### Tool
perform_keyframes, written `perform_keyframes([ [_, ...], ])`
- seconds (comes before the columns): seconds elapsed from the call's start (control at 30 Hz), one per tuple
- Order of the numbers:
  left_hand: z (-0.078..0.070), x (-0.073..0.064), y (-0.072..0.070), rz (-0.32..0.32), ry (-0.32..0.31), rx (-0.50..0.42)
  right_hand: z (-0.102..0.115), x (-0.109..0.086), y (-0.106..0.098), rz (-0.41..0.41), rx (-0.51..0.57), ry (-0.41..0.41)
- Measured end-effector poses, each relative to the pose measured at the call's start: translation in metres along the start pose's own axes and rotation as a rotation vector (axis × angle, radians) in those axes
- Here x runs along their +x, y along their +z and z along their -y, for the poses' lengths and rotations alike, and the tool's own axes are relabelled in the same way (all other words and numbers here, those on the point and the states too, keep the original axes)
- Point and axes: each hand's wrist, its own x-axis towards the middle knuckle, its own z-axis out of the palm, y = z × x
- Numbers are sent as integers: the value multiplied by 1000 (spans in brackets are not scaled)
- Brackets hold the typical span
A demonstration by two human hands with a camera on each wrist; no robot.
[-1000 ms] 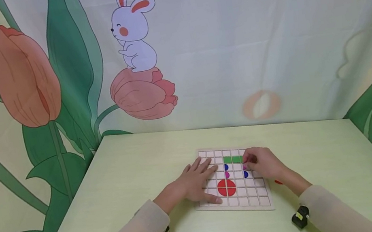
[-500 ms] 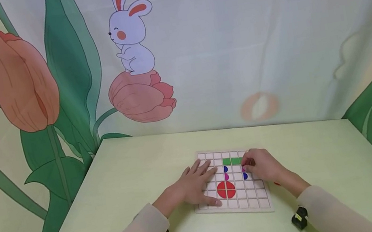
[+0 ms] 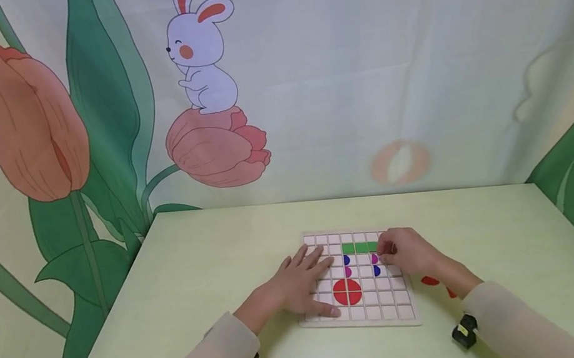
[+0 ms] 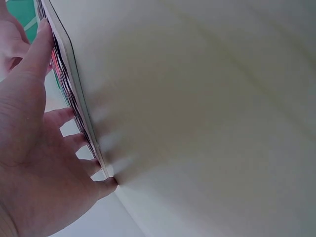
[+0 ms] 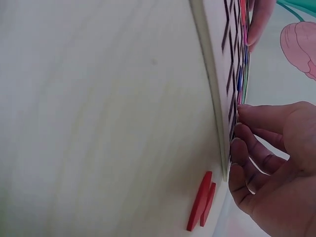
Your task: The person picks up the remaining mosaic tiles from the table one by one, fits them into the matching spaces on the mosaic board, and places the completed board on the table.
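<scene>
A light wooden grid board (image 3: 374, 311) lies on the table, with coloured pieces in some of its squares. My left hand (image 3: 301, 284) rests spread on the board's left side, fingers straight. At the right side, my right hand (image 3: 410, 250) has bent fingers beside a magenta half-circle piece (image 3: 374, 259); whether they pinch or only touch it is hidden. Just below it is a blue half-circle piece (image 3: 376, 270). A green strip (image 3: 359, 247), another blue half circle (image 3: 346, 259), another magenta one (image 3: 347, 272) and a red circle of quarter pieces (image 3: 348, 292) also sit in the grid.
Two loose red pieces (image 5: 200, 202) lie on the table (image 3: 208, 255) to the right of the board, partly under my right forearm in the head view. A printed curtain (image 3: 304, 75) with a rabbit and tulips hangs behind the table's back edge.
My right fingers have shifted slightly right, so more of the magenta half circle shows beside them. More of the loose red pieces shows too. The left hand stays in place.
</scene>
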Motion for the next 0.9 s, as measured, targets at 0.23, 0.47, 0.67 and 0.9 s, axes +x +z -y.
perform_keyframes([
  [0.23,1,2,3,2,2,0,0,-1,0,1,-4,-6],
  [0.47,1,1,4,3,7,-7,-15,-13,-22,-29,-6,23],
  [0.67,2,2,2,3,5,6,-35,-24,-39,-49,-43,17],
  [0.9,1,2,3,18,-5,7,-54,-40,-46,26,-54,15],
])
